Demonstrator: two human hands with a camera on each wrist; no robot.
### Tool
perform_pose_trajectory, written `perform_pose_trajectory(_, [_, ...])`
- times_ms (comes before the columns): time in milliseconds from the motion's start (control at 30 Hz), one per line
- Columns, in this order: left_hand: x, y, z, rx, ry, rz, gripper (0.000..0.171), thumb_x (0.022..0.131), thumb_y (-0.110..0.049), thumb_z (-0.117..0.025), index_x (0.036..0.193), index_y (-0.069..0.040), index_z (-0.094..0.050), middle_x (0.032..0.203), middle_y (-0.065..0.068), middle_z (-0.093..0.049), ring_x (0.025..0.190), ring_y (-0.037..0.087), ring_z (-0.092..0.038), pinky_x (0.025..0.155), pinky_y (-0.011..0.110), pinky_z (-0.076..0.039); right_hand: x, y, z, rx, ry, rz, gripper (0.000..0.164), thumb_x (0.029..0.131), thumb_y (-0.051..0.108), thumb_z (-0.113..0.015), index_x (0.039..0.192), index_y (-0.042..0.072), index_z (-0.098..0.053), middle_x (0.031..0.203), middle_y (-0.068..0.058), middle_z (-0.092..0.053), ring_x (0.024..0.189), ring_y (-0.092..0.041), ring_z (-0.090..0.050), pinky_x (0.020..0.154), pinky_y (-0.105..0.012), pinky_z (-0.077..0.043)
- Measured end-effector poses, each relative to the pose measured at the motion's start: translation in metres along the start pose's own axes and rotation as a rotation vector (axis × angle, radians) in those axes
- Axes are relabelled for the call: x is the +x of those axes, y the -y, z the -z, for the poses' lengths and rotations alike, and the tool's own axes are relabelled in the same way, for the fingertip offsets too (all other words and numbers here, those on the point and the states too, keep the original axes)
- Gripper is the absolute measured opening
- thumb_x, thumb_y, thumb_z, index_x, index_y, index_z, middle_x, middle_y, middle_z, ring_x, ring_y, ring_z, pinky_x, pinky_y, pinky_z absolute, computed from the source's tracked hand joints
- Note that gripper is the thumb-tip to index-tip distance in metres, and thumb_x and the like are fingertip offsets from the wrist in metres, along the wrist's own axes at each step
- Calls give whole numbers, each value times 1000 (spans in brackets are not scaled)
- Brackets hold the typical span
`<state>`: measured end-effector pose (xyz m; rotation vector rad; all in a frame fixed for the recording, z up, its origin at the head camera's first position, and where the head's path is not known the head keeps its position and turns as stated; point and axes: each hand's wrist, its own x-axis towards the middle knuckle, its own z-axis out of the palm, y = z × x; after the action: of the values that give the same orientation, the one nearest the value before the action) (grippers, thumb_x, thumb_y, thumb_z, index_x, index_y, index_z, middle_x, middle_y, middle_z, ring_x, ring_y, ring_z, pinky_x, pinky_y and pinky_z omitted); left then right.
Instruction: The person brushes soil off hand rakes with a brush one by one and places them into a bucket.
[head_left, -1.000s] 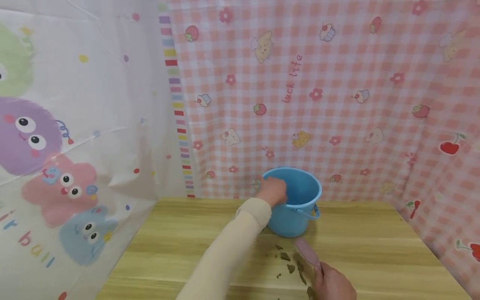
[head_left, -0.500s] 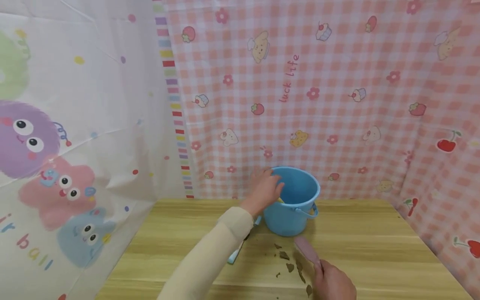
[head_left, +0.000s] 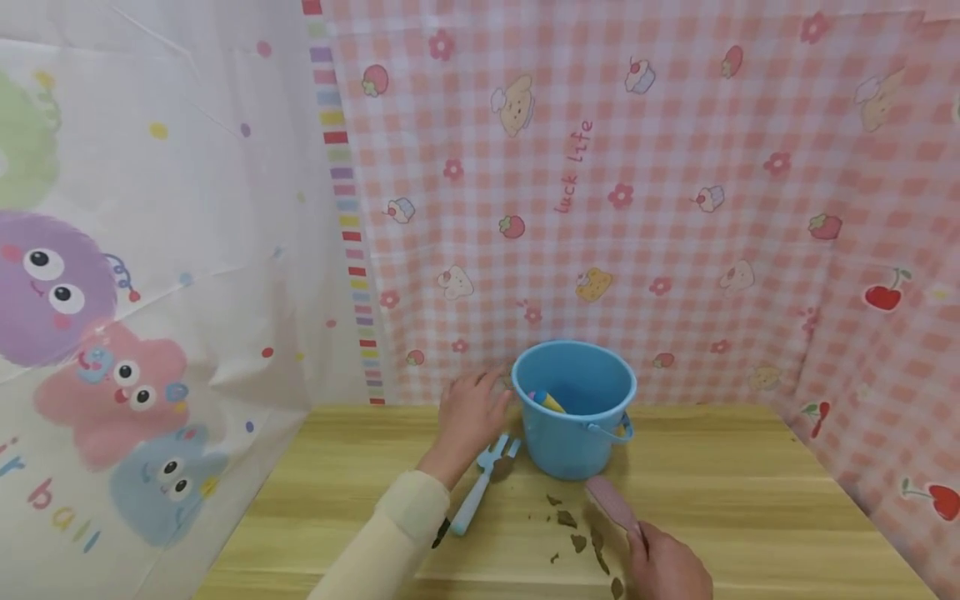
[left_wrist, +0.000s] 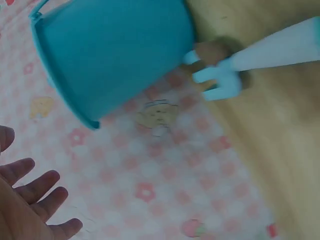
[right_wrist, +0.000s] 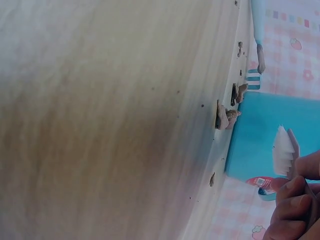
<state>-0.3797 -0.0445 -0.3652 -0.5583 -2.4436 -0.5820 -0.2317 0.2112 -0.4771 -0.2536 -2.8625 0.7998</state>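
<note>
A light blue bucket point(head_left: 570, 446) stands upright at the back of the table. Inside, against its near left wall, leans a yellow and blue handle point(head_left: 550, 402). My left hand point(head_left: 467, 425) is spread in the air just left of the bucket and holds nothing. Below it, a toy hand fork point(head_left: 471, 507) with a pale handle lies with its light blue tines toward the bucket. At lower right my right hand point(head_left: 670, 567) grips a pink brush point(head_left: 613, 502); white bristles point(right_wrist: 283, 151) show in the right wrist view. The brush is in front of the bucket.
Several dry leaf pieces point(head_left: 578, 543) lie on the wooden table point(head_left: 750, 500) left of the brush. A dark thin piece point(head_left: 441, 533) lies beside the fork handle. A pink checked cloth point(head_left: 675, 250) hangs behind, and a white printed cloth point(head_left: 247, 250) on the left.
My left hand has come out of the bucket and moved left and down, its fingers now apart. The handle in the bucket and the fork have come into sight. My right hand stays put.
</note>
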Motion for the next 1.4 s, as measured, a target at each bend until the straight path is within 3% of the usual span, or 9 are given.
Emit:
perform_pose_trajectory(233, [-53,39,-10,-45,-36,132,42,95,-26,-65,130,-2,-61,123,18,-65,115,39,-58,100,55,-40,-1,0,1,2,-6,8,25,97,21,-59,110,1,-69,89,-14,-70,75,-34,-68,62,-51,-51])
perform_pose_trajectory(367, [-80,58,-18,-23,17,210,49,96,-27,-64,136,0,-54,124,21,-64,116,42,-57,103,59,-36,-1,0,2,10,-3,16,23,96,19,-59,108,2,-69,87,-13,-70,74,-33,-68,60,-50,-51])
perform_pose_trajectory(500, [-99,69,-26,37,123,261,56,96,-34,-63,140,0,-50,126,23,-62,119,42,-56,104,63,-33,0,0,3,13,1,15,27,96,19,-60,111,-2,-68,89,-14,-70,74,-33,-67,63,-50,-51])
perform_pose_trajectory(667, [-107,75,-38,126,238,237,65,95,-47,-61,140,-2,-50,131,22,-59,124,40,-52,105,64,-31,3,-1,5,16,5,17,25,98,19,-59,110,-2,-67,83,-10,-68,66,-24,-63,60,-45,-49])
perform_pose_trajectory(900, [-110,71,-58,218,331,165,71,94,-57,-57,141,-4,-50,132,21,-58,126,40,-50,105,64,-32,4,1,6,8,17,25,27,98,20,-58,111,-2,-67,82,-10,-67,65,-22,-61,58,-45,-48])
perform_pose_trajectory(1100, [-113,62,-69,272,349,121,70,94,-56,-58,140,-4,-51,133,19,-58,126,40,-51,105,64,-32,2,1,2,3,7,17,28,98,22,-58,111,-2,-67,82,-11,-68,66,-25,-63,58,-47,-48])
perform_pose_trajectory(1233, [-114,56,-73,267,356,112,69,92,-54,-60,140,-4,-52,133,19,-58,126,39,-50,105,64,-31,2,2,0,-2,17,8,31,97,20,-58,116,-3,-67,93,-17,-71,77,-34,-68,65,-52,-52])
perform_pose_trajectory(1400, [-117,52,-78,287,353,114,66,91,-53,-63,136,-5,-54,127,19,-59,124,38,-52,103,63,-34,1,0,-3,-3,44,8,31,98,22,-57,115,-3,-66,92,-17,-70,77,-35,-67,65,-52,-51])
